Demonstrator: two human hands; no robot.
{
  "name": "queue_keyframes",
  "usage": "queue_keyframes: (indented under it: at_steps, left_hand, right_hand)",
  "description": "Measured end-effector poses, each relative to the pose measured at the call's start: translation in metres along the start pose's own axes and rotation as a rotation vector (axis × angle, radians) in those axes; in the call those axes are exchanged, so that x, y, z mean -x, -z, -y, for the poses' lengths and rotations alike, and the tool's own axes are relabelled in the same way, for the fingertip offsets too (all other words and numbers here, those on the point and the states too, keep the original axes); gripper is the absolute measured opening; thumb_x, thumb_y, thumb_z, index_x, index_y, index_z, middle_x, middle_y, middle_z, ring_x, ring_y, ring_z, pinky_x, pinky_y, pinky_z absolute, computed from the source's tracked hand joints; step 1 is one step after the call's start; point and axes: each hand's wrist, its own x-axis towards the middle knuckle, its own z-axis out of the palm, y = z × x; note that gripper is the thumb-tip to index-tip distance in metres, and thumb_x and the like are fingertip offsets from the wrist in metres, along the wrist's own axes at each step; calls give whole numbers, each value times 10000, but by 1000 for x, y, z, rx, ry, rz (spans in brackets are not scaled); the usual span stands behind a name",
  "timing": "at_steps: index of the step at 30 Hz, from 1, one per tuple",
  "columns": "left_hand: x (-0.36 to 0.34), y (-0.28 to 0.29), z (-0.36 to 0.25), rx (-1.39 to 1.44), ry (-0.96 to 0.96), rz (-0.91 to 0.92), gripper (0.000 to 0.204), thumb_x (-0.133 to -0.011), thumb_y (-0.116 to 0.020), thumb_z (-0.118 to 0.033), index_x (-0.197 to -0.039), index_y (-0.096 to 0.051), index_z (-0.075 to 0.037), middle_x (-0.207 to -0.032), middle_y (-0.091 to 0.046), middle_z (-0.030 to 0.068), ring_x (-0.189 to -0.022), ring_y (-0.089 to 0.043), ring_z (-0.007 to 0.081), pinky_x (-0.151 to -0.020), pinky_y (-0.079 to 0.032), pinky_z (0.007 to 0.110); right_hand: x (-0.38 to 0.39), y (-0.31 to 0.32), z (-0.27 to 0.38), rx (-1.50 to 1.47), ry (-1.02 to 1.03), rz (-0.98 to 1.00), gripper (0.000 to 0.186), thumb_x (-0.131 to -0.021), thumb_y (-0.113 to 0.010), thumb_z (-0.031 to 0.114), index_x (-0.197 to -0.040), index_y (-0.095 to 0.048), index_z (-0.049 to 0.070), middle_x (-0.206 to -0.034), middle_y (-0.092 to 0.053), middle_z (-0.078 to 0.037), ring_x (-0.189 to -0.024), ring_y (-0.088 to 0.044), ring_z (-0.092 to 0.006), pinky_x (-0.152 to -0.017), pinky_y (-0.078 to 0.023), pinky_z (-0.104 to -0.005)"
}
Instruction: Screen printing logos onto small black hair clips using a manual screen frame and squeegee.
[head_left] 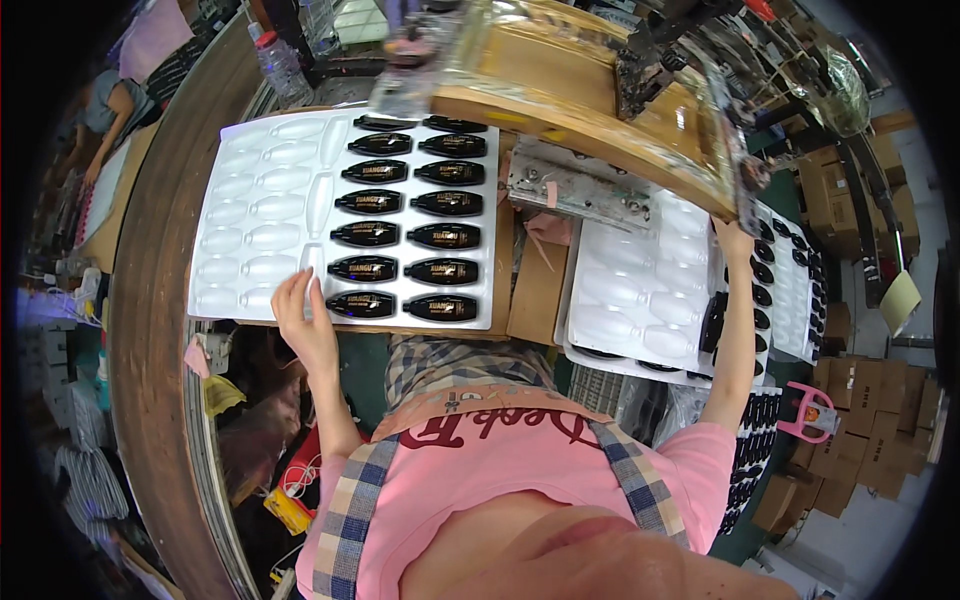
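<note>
My left hand (307, 318) is at the near edge of a white moulded tray (225, 308), beside the lowest glossy black bottle-shaped piece (362, 304). Its fingers are stretched out, slightly apart, and no held thing shows. Two columns of these black pieces with gold print fill the tray's right part; the hollows on its left are bare. My right arm reaches out to the right. The right hand (735, 238) is at the lower right corner of a wooden-framed screen (590, 140), which is blurred and hides its fingers. Beneath that hand lies a second white tray (640, 290) with black pieces along its right side.
A metal plate fixture (580, 190) sits under the screen, between the trays. More filled trays (795, 290) lie at the right. Cardboard boxes (870, 420) and a pink stool (808, 412) stand beyond. A wooden beam (150, 360) runs along the left; another person (110, 110) sits past it.
</note>
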Motion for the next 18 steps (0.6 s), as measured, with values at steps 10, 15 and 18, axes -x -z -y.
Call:
queue_keyframes:
  at_steps: [10, 15, 18]
  left_hand:
    - [-112, -88, -122, 611, -272, 320, 157, -791, -549, -120, -877, -621, -10, -893, -603, 147, -896, -539, 287, -784, -414, 338]
    - [-133, -180, -156, 329, -512, 707, 248, -822, -522, -164, -1042, -541, -51, -1274, -394, 87, -1095, -452, 197, -934, -339, 339]
    - [-149, -205, -162, 369, -494, 747, 238, -818, -539, -155, -1031, -564, -52, -1161, -457, 65, -1010, -480, 166, -873, -366, 307]
  right_hand:
    - [47, 65, 69, -920, 65, 173, 283, -895, -437, 232, -1136, -538, 122, -1174, -431, -92, -853, -511, -104, -618, -460, -196]
    - [68, 78, 108, -1111, 217, 255, 450, -737, -675, 128, -1115, -487, -28, -1095, -493, -66, -836, -508, -99, -706, -413, -224]
    - [66, 91, 142, -1157, 242, 215, 297, -731, -679, 132, -963, -575, -21, -828, -602, -36, -770, -531, -110, -720, -411, -231]
